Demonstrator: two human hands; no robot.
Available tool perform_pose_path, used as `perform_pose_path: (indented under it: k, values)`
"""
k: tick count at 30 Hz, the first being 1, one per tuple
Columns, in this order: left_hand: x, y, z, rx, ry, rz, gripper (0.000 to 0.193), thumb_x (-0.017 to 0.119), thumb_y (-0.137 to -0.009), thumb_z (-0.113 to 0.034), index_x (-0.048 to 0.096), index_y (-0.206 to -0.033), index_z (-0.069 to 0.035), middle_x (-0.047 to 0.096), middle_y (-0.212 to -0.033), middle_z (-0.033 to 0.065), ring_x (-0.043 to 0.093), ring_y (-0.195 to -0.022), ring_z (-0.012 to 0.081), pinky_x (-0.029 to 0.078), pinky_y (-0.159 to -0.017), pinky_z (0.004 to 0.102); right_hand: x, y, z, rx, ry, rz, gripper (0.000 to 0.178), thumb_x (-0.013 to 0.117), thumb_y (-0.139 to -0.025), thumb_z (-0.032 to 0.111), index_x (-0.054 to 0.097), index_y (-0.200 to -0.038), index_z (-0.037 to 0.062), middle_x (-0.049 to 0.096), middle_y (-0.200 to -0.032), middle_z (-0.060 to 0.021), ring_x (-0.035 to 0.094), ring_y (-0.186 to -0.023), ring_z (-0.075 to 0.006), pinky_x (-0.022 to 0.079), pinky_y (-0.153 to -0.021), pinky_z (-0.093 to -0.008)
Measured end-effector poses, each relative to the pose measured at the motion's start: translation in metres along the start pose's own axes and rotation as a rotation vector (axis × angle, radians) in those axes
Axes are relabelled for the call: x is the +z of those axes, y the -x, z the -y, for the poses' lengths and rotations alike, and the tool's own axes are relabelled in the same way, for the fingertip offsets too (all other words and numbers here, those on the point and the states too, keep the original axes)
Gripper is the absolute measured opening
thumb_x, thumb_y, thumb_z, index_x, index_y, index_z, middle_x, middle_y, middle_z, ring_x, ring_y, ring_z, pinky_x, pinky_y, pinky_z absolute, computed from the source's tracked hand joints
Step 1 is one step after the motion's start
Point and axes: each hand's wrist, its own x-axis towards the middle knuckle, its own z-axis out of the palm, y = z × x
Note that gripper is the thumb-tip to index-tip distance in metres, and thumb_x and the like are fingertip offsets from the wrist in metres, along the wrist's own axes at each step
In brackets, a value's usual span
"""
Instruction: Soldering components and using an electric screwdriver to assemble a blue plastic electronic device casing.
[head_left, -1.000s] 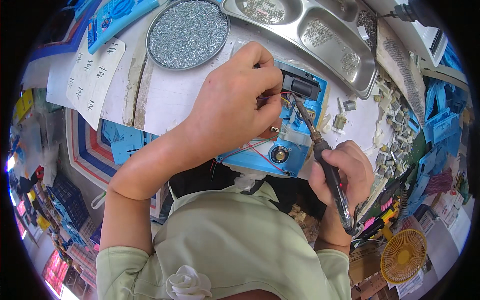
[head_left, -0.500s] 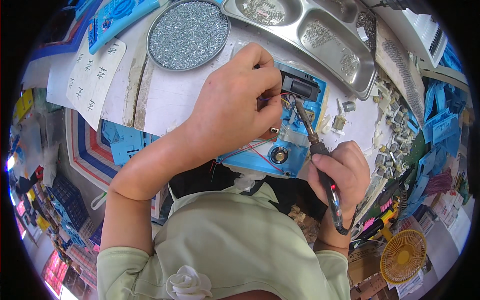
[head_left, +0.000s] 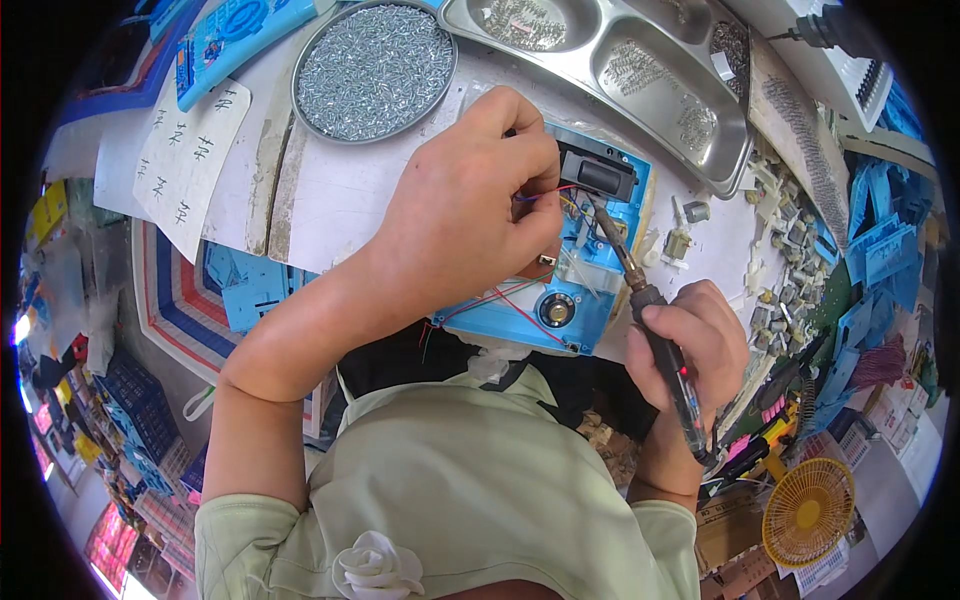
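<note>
Your two hands are apart from each other, both above the flat blue plastic housing [head_left: 600, 308], which lies on the white table [head_left: 335, 195] in front of you. Your right hand [head_left: 705, 340] is wrapped around the black handle of a slim soldering iron [head_left: 672, 362] with a metal shaft. Your left hand [head_left: 475, 190] bends over the housing, its fingers curled beside a thin red wire [head_left: 570, 187]; whether they pinch it, one cannot tell. The iron's tip is just beside the black rectangular part [head_left: 600, 176], and contact is not clear.

Heat seems the main danger, if the iron is hot. Should your right wrist slip, the tip could melt the blue plastic or the wire's coating. Should the wire pull the wrong way, your left fingertips, being near, could be burnt. Loose red and green wires [head_left: 427, 340] stick out past the housing's lower left edge; if you lean forward, your pale green shirt [head_left: 470, 460] could catch them.
</note>
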Motion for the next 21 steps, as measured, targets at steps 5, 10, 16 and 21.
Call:
perform_pose_path:
  k: [5, 10, 16, 21]
  values:
    - [-0.001, -0.001, 0.0, 0.043, -0.035, -0.012, 0.011, 0.073, -0.077, 0.0, 0.063, -0.081, 0.001, 0.056, -0.095, 0.0095, 0.062, -0.075, 0.0206, 0.053, -0.063, 0.0308, -0.005, 0.0, -0.007, 0.033, -0.068, 0.011, 0.038, 0.079, -0.067, -0.003, 0.068, -0.101, 0.0087, 0.058, -0.068, -0.0057, 0.053, -0.055, -0.0239, 0.042, -0.053, -0.0341]
    - [0.0, -0.002, 0.001, 0.046, -0.056, -0.006, 0.01, 0.073, -0.078, 0.0, 0.063, -0.081, 0.002, 0.056, -0.095, 0.0089, 0.062, -0.073, 0.0184, 0.052, -0.062, 0.0293, -0.006, 0.0, -0.011, 0.049, -0.072, 0.044, 0.037, 0.078, -0.069, -0.002, 0.068, -0.103, 0.008, 0.061, -0.07, -0.007, 0.054, -0.056, -0.0245, 0.043, -0.053, -0.0341]
    - [0.002, -0.001, -0.002, -0.046, -0.012, 0.023, 0.011, 0.074, -0.079, 0.0, 0.063, -0.081, 0.002, 0.056, -0.095, 0.0084, 0.062, -0.072, 0.0154, 0.052, -0.061, 0.0278, 0.0, -0.006, -0.013, 0.045, -0.063, 0.063, 0.037, 0.078, -0.069, -0.001, 0.067, -0.104, 0.0082, 0.064, -0.073, -0.0069, 0.055, -0.057, -0.025, 0.044, -0.054, -0.0344]
    - [0.005, 0.0, 0.001, 0.027, -0.056, -0.032, 0.011, 0.074, -0.078, 0.0, 0.064, -0.081, 0.002, 0.056, -0.092, 0.0083, 0.062, -0.071, 0.0167, 0.052, -0.061, 0.0283, 0.0, -0.009, -0.013, 0.043, -0.047, 0.078, 0.034, 0.078, -0.069, 0.0, 0.068, -0.101, 0.0079, 0.065, -0.073, -0.0076, 0.055, -0.057, -0.0256, 0.044, -0.054, -0.0349]
